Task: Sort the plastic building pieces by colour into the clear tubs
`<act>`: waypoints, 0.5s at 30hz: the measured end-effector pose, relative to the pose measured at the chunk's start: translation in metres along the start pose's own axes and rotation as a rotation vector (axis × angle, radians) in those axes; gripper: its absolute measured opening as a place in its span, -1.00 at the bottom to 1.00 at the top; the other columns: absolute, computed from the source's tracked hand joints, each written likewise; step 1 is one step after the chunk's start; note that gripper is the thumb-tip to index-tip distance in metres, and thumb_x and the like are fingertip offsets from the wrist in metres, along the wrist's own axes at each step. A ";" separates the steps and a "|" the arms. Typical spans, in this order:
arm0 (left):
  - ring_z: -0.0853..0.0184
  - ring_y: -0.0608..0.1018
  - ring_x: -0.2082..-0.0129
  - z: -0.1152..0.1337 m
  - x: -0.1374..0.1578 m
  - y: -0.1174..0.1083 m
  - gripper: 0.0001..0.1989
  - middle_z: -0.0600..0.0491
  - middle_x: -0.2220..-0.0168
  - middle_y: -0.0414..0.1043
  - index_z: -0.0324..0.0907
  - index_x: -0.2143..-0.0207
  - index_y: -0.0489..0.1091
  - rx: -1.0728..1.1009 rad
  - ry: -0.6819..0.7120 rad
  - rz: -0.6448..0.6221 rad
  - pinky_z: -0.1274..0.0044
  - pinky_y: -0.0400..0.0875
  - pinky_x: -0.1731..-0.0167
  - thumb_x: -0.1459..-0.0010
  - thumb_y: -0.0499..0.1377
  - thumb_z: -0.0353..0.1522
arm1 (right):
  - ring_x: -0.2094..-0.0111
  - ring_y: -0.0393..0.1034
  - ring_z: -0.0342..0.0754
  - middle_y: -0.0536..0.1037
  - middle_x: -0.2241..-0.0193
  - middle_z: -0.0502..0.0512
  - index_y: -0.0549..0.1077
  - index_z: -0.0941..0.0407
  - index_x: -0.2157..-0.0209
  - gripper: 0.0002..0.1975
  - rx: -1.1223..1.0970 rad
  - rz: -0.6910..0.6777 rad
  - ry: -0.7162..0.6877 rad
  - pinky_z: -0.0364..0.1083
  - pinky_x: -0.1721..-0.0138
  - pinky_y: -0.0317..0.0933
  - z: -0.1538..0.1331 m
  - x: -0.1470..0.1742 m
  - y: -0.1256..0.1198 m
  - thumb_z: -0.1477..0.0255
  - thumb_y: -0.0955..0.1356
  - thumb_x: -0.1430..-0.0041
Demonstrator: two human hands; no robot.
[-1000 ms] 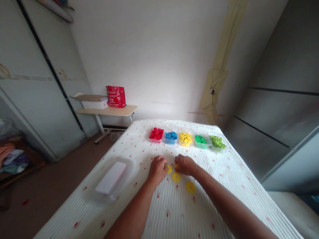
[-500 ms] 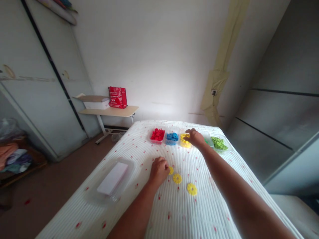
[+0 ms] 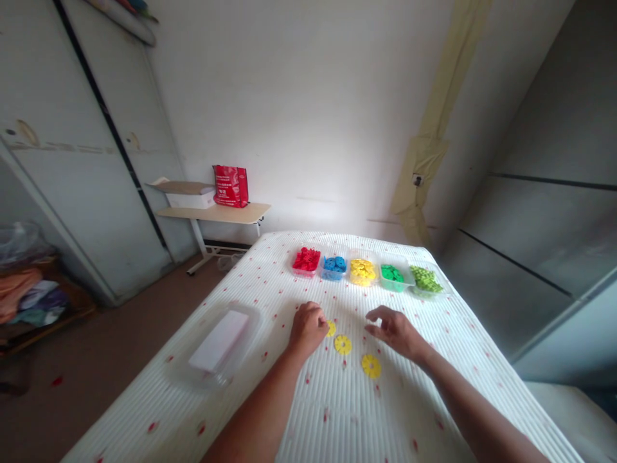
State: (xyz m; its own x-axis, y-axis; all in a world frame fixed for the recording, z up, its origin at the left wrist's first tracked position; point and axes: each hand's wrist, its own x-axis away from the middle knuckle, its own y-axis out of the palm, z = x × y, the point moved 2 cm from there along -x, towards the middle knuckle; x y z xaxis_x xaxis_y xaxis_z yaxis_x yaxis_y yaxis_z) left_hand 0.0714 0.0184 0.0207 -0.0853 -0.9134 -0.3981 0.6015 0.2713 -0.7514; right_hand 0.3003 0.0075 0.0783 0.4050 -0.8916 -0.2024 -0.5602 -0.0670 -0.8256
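Observation:
My left hand (image 3: 309, 328) rests on the cloth with its fingers curled closed, and what they hold, if anything, is hidden. Right at its fingertips lies a yellow notched disc (image 3: 331, 328), partly covered by the hand. A second yellow disc (image 3: 342, 344) and a third yellow disc (image 3: 371, 366) lie flat in a slanting row towards me. Over the cloth, right of the discs, is my right hand (image 3: 394, 332), thumb and index finger apart and nothing visible between them. Beyond it stands a clear tub of yellow discs (image 3: 363, 271).
Beside the yellow tub stand tubs of red pieces (image 3: 306, 261), blue discs (image 3: 334, 266), green discs (image 3: 392, 274) and light green pieces (image 3: 425, 280). A clear lid or tray (image 3: 253, 325) with a white block (image 3: 219, 341) lies at left. A red bag (image 3: 231, 186) stands on a side table (image 3: 241, 213).
My right hand has come back from the yellow tub towards me, down to the right of the discs. The green tub is now uncovered. My left hand has stayed by the farthest disc.

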 end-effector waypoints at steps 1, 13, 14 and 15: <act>0.34 0.39 0.29 0.001 0.000 -0.001 -0.91 0.06 0.40 0.36 -0.20 0.60 0.31 -0.001 0.001 0.002 0.51 0.22 0.22 0.14 0.12 -0.52 | 0.53 0.32 -0.17 0.50 0.33 0.09 0.44 0.12 0.22 -0.67 -0.026 -0.057 -0.012 -0.18 0.48 0.20 -0.007 0.013 0.005 0.21 0.28 -0.05; 0.37 0.38 0.34 -0.001 0.000 0.000 -0.89 0.08 0.44 0.36 -0.19 0.63 0.29 0.001 0.001 0.057 0.51 0.21 0.23 0.14 0.09 -0.53 | 0.42 0.31 -0.14 0.39 0.36 0.04 0.40 0.10 0.29 -0.84 0.034 -0.228 -0.110 -0.17 0.41 0.15 -0.023 0.048 0.033 0.42 0.28 -0.04; 0.37 0.38 0.35 -0.001 0.000 0.000 -0.89 0.08 0.45 0.36 -0.19 0.63 0.28 0.009 0.006 0.065 0.51 0.21 0.23 0.14 0.09 -0.53 | 0.43 0.31 -0.14 0.39 0.37 0.05 0.40 0.11 0.30 -0.85 0.014 -0.210 -0.098 -0.18 0.42 0.15 -0.023 0.045 0.032 0.42 0.29 -0.03; 0.37 0.38 0.35 -0.001 0.000 -0.001 -0.88 0.08 0.46 0.36 -0.19 0.64 0.28 0.018 0.009 0.072 0.51 0.21 0.23 0.14 0.09 -0.54 | 0.44 0.30 -0.14 0.39 0.38 0.05 0.41 0.12 0.30 -0.84 -0.001 -0.185 -0.085 -0.18 0.42 0.15 -0.023 0.041 0.032 0.41 0.30 -0.03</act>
State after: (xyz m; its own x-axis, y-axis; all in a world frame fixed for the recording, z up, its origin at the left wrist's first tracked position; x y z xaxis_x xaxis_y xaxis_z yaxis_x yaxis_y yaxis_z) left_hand 0.0702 0.0188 0.0206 -0.0484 -0.8890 -0.4554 0.6207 0.3304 -0.7110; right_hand 0.2821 -0.0416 0.0558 0.5607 -0.8231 -0.0906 -0.4711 -0.2271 -0.8523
